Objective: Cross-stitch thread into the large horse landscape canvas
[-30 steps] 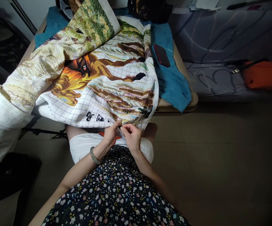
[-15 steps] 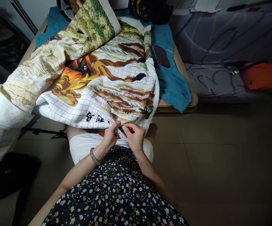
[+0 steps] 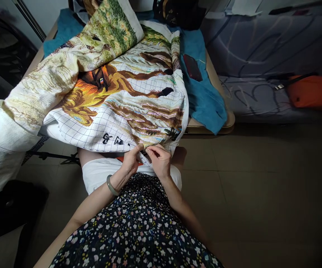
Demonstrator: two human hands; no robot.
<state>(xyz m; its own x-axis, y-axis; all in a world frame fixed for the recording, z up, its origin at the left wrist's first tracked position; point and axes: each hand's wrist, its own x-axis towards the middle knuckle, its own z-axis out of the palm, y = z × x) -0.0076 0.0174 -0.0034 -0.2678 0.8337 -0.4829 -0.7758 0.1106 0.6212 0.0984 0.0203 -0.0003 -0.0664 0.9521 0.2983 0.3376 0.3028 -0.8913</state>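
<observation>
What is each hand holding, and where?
The left hand grips the cloth by its near edge; what the right hand's fingers pinch is too small to tell.

Dark floral top, small blossoms; white shorts; grey-green bangle.

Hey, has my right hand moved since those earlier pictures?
Yes, slightly: judged against the near right corner of the table, the right hand has shifted rightward, a little away from the left hand.

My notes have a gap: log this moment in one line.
left hand: pinches near edge of embroidered cloth | right hand: fingertips together beside it, contents unclear | dark red case: on blue cloth
</observation>
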